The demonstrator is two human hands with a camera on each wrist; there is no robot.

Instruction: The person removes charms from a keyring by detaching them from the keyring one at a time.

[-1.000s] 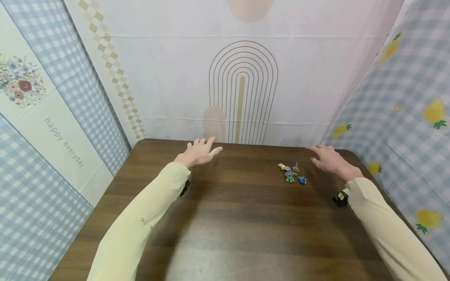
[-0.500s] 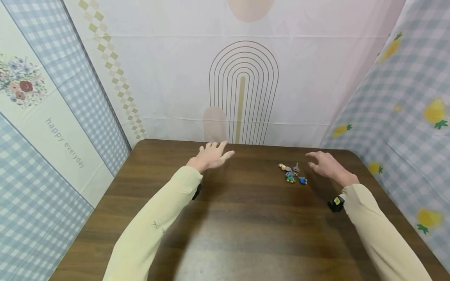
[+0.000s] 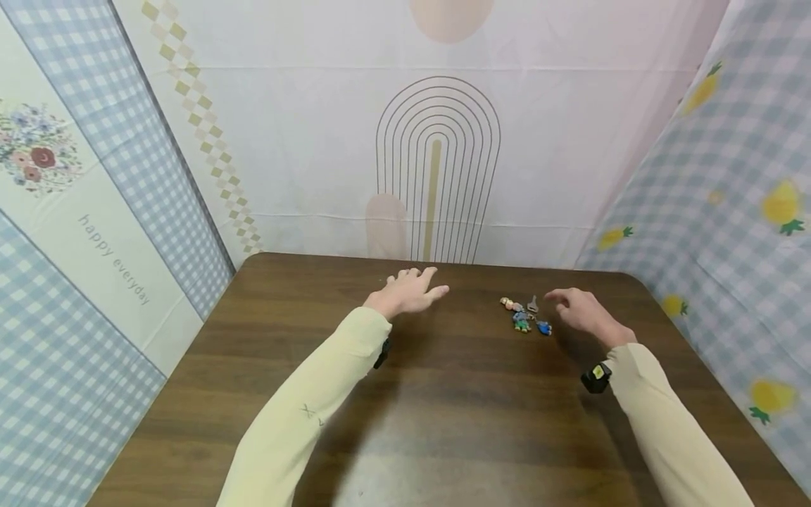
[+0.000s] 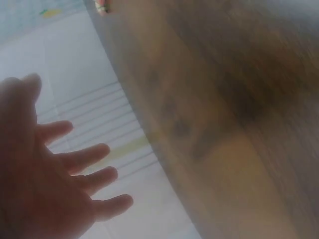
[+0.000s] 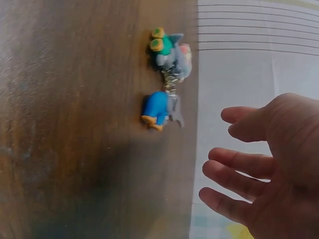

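Observation:
On the wooden table lies a small bunch of figurine keychains (image 3: 522, 320) with a grey key (image 3: 533, 304) beside them. One charm is blue with orange feet (image 5: 157, 107); another is green with yellow feet (image 5: 164, 47), and a chain links them. My right hand (image 3: 586, 311) hovers just right of the key, fingers loosely bent, touching nothing. My left hand (image 3: 408, 292) is held over the table to the left of the keychains, its fingers spread and straight, holding nothing. In the left wrist view only a sliver of a charm (image 4: 102, 6) shows at the top edge.
The brown table (image 3: 443, 408) ends at a white printed cloth (image 3: 304, 141) behind it. Checked cloth (image 3: 728, 246) with lemon-like prints hangs on the right, and another checked cloth (image 3: 146, 91) on the left.
My left hand has moved right over the table toward the keychains. My right hand has come lower and slightly left, nearer the key, with its fingers bending more. The keychains stay put.

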